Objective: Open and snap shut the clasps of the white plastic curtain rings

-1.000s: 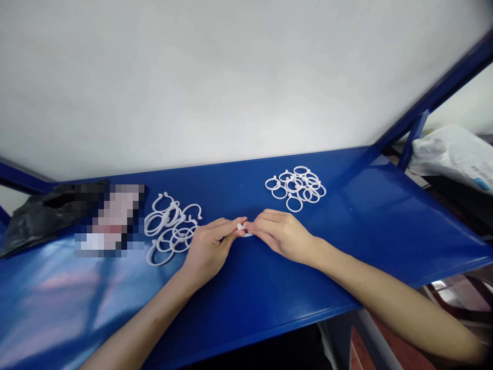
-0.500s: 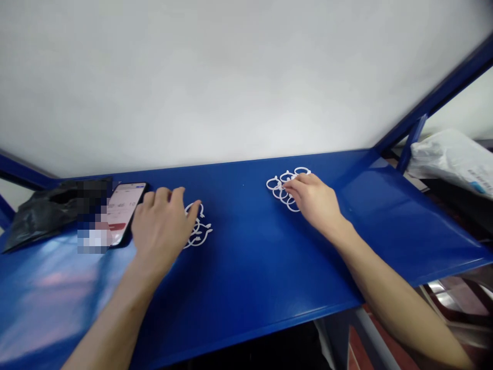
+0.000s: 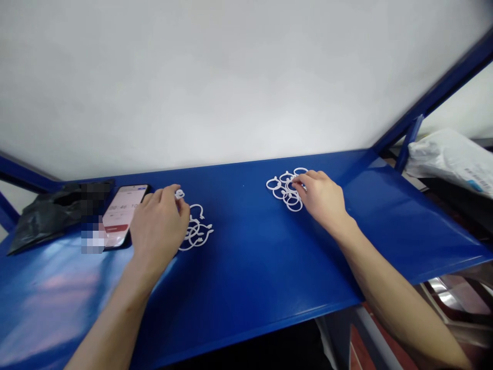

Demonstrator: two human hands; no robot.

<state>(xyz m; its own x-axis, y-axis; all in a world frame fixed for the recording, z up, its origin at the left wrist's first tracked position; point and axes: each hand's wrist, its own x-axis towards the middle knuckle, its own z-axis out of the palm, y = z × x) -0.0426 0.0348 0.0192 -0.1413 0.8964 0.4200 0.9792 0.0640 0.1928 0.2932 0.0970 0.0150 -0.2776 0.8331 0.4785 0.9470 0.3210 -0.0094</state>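
Two piles of white plastic rings lie on a blue shelf (image 3: pixel 250 246). My left hand (image 3: pixel 159 226) rests over the left pile of rings (image 3: pixel 196 231), fingers curled, with a white ring (image 3: pixel 179 194) pinched at its fingertips. My right hand (image 3: pixel 321 198) lies on the right pile of rings (image 3: pixel 285 187). Its fingers are bent down onto the rings there, and I cannot make out whether they grip one.
A phone (image 3: pixel 121 213) with a lit screen lies left of my left hand. A black bag (image 3: pixel 42 216) sits at the far left. A white plastic bag (image 3: pixel 450 159) lies beyond the blue post (image 3: pixel 408 139) at the right. A white wall rises behind the shelf.
A second ago both hands met at the middle, pinching one ring. They moved apart, the left to the left pile, the right to the right pile. The left fingers now hold a ring.
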